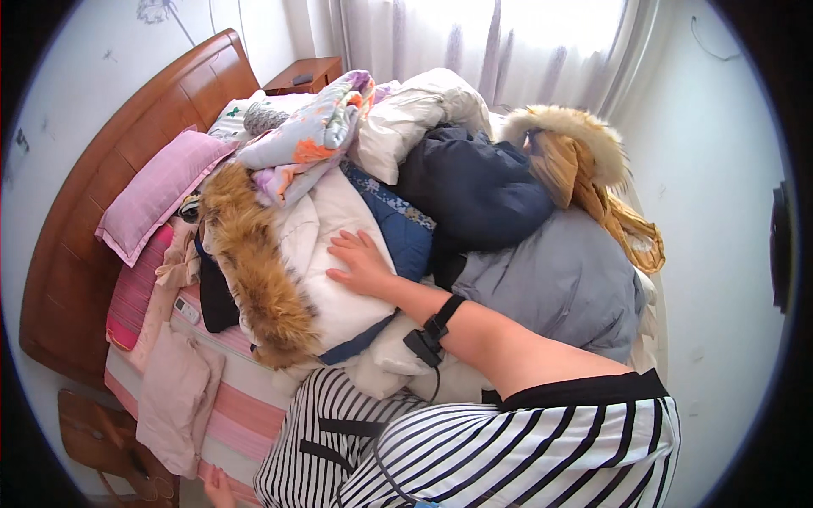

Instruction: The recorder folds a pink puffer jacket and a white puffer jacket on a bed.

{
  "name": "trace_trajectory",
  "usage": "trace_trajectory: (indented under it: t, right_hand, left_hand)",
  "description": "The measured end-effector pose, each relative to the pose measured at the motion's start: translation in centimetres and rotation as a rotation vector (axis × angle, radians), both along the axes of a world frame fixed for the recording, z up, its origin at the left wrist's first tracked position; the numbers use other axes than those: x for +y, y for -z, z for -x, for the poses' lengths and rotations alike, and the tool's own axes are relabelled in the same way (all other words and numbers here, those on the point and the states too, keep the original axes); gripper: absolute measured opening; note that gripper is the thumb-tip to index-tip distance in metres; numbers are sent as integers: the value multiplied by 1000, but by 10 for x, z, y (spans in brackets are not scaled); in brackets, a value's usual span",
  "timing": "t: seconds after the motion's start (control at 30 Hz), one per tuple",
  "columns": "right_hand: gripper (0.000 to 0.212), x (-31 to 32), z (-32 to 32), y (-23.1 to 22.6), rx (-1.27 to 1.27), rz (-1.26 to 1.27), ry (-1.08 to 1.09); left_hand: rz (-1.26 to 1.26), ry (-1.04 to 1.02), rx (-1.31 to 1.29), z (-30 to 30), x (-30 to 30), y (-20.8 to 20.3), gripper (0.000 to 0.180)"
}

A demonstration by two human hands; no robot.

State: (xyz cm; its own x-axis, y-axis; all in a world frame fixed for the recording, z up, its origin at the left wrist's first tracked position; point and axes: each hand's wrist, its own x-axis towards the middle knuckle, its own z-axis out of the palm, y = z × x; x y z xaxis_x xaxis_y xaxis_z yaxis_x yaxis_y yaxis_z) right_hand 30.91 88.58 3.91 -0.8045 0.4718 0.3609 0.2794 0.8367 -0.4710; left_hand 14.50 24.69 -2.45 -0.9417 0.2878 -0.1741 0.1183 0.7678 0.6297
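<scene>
On pink-and-white striped bed (241, 375), shows right hand (362, 262) spread flat on white-and-blue padded garment (326, 315) and left hand (218, 489) well apart, grip unclear; judged early, with folded pale-pink cloth (179, 398) seemingly done, puffy navy garment (483, 190) and bulky grey garment (555, 279) apparently left.

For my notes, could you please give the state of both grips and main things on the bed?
Right grip: open, on white fabric
Left grip: partly visible
White fabric: spread
Fur trim: laid out
Floral quilt: folded
Navy bundle: bunched
Grey bundle: rumpled
Mustard garment: crumpled
Beige cloth: folded
</scene>
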Motion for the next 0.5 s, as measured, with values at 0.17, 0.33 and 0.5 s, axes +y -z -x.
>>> trace_trajectory:
  t: [0.17,0.33,0.5]
  right_hand:
    - [33,11,7,17,232,272,-72]
    - [42,-14,-14,2,114,195,-138]
    - [52,-34,-59,-14,-13,198,-267]
  left_hand:
    - [-444,103,167,-54,150,-169,17]
    - [-554,909,639,-168,287,-299,15]
    - [-789,1389,581,-228,333,-355,29]
